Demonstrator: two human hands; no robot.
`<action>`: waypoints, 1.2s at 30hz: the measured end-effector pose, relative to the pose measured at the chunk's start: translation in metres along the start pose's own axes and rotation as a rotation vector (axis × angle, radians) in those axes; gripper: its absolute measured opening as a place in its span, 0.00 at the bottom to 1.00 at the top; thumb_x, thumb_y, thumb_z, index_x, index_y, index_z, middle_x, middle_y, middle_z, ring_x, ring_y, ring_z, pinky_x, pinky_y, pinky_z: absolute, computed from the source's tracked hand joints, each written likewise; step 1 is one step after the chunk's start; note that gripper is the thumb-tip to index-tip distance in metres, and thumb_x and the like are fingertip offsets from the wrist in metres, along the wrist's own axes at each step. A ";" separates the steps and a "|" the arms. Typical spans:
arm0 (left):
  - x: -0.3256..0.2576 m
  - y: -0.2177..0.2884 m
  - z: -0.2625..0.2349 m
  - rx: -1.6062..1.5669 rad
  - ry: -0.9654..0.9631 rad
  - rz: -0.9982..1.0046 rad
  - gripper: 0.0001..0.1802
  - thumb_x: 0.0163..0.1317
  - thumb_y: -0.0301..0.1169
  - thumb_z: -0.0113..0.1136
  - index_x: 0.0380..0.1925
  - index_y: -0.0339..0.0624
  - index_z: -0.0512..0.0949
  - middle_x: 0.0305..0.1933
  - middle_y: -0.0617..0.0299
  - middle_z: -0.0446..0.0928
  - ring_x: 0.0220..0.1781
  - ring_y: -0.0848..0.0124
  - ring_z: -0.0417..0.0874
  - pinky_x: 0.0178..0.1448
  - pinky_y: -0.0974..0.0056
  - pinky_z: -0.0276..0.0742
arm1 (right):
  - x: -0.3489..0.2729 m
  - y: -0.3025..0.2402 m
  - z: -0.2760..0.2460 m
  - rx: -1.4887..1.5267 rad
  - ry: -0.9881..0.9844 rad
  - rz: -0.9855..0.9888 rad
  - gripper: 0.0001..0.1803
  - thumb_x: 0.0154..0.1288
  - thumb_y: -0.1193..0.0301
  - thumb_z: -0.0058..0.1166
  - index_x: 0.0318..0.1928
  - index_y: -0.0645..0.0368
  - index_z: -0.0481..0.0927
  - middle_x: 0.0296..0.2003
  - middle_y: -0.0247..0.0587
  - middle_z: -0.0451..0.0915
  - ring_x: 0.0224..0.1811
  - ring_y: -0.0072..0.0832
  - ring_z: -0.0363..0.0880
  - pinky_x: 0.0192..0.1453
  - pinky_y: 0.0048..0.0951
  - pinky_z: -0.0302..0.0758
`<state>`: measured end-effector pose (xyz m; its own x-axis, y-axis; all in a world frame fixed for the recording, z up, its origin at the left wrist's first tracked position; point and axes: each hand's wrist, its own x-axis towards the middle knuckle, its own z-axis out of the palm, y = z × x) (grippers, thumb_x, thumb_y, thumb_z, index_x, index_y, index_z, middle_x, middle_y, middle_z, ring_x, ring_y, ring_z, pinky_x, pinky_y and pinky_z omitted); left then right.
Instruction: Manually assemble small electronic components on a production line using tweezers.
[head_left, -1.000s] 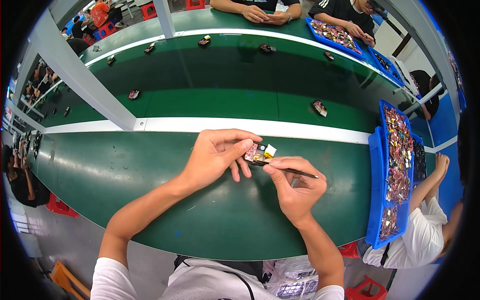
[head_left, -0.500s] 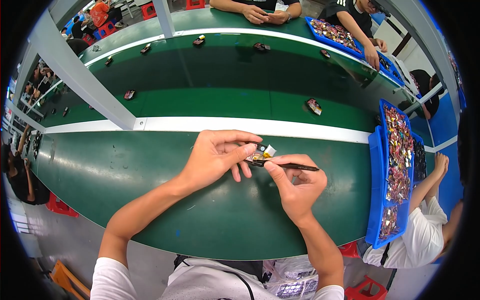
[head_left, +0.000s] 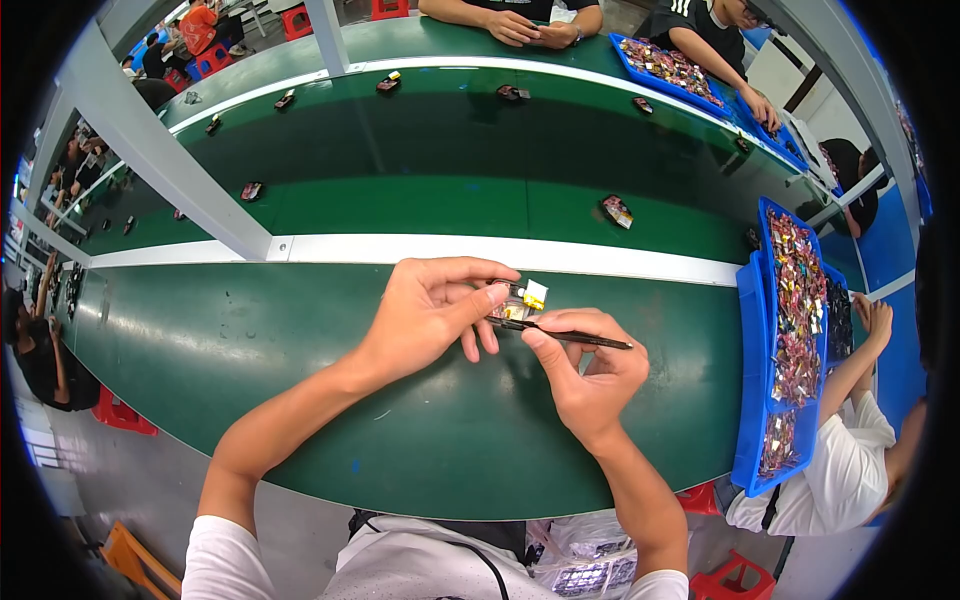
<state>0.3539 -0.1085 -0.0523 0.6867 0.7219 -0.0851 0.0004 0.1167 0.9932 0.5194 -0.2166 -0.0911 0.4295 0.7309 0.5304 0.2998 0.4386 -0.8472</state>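
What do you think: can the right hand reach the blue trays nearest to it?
Probably yes: only green table seems to lie between the right hand and the blue trays. The black tool the hand holds may hinder grasping.

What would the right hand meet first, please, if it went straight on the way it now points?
Most likely the device in the left hand: the right hand points toward it, and its tool overlaps it in view, though depth leaves contact unclear.

open passage over green tabletop (head_left: 250, 330) beside left hand (head_left: 430, 308), blue tray (head_left: 752, 370) a rightward barrier
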 end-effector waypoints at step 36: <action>0.102 -0.011 -0.104 0.768 0.640 -0.031 0.12 0.65 0.27 0.62 0.45 0.30 0.83 0.40 0.48 0.85 0.26 0.63 0.88 0.27 0.61 0.83 | 0.010 -0.002 -0.029 -0.307 -0.007 -0.387 0.10 0.49 0.80 0.73 0.33 0.57 0.87 0.33 0.35 0.89 0.26 0.25 0.85 0.24 0.22 0.69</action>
<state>0.3483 0.0350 -0.0801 0.1583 0.9837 0.0858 0.6362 -0.1681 0.7530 0.5479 -0.2255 -0.0832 0.2317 0.5489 0.8032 0.6741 0.5047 -0.5393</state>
